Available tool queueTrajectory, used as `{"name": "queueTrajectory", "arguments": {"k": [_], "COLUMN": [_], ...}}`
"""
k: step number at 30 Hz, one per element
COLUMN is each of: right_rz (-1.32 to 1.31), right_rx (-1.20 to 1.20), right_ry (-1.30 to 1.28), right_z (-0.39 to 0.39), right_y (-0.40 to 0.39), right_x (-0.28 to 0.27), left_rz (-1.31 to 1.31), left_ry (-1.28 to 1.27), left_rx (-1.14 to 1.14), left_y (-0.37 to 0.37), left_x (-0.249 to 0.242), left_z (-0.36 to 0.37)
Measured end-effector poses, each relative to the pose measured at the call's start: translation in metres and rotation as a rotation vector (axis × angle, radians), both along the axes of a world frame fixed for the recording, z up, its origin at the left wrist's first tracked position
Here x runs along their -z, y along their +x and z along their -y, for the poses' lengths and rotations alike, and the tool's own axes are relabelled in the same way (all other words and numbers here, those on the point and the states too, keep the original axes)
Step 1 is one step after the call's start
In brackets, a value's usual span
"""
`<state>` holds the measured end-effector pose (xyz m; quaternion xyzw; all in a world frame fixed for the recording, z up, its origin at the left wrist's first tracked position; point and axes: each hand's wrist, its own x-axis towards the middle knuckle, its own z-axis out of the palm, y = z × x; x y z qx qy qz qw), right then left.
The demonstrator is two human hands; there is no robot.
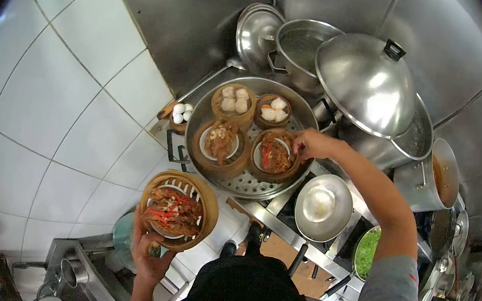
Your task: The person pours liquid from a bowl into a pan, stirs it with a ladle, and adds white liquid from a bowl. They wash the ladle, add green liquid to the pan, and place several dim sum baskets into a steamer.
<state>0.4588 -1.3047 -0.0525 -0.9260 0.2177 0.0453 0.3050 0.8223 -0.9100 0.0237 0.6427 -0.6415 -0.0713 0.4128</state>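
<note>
My left hand (149,254) grips a bamboo steamer basket (211,201) from below and at its side. A plate of brown sauced meat with red strips sits in it. My right hand (313,145) pinches the rim of another bamboo steamer (255,169), which holds similar brown meat and stands in a wide perforated steamer pan (194,111). Beside it in the pan is a third steamer (197,152) with brown meat. Behind stand a steamer of pale dumplings (235,99) and a smaller one of white dumplings (274,110).
Large pots (312,29) and a domed lid (365,82) stand behind the pan. A shallow metal pan (323,207) sits on the stove, with a pan of chopped greens (366,252) nearby. White eggs (181,112) lie by the tiled wall (76,110). A sink (66,249) is at lower left.
</note>
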Motion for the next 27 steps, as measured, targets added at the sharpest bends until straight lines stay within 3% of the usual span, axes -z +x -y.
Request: {"name": "queueTrajectory", "arguments": {"k": [4,6,7,9,13,17,19,20,24,27], "right_rz": [-0.04,-0.417,-0.424,-0.153,0.087,0.072,-0.18,-0.4,-0.542,-0.435], "right_rx": [-0.029,0.206,0.207,0.303,0.361,0.189,0.001,0.028,-0.044,-0.037], "right_ry": [-0.005,0.02,0.02,-0.317,-0.613,-0.722,-0.781,-0.732,-0.717,-0.705], "right_z": [-0.001,-0.013,-0.005,0.015,0.043,0.096,0.108,0.121,0.137,0.121], "right_y": [0.015,0.029,0.031,0.044,0.081,0.126,0.142,0.146,0.147,0.132], "right_x": [-0.008,-0.05,-0.046,-0.021,-0.015,0.012,0.008,0.02,0.025,0.007], "left_rz": [0.035,-0.01,-0.008,-0.003,-0.066,-0.033,-0.102,-0.158,-0.258,-0.25], "left_ry": [0.008,-0.002,0.012,0.032,0.057,0.145,0.123,0.146,0.13,0.15], "left_rx": [-0.031,-0.031,-0.028,-0.023,0.005,0.034,0.04,0.067,0.133,0.159], "left_y": [0.003,0.002,0.003,0.011,0.017,0.045,0.061,0.068,0.103,0.121], "left_x": [0.001,0.006,0.006,0.008,0.01,0.007,0.013,0.018,0.041,0.04], "left_z": [0.008,0.01,0.012,0.011,0.023,0.032,0.039,0.046,0.058,0.068]}}
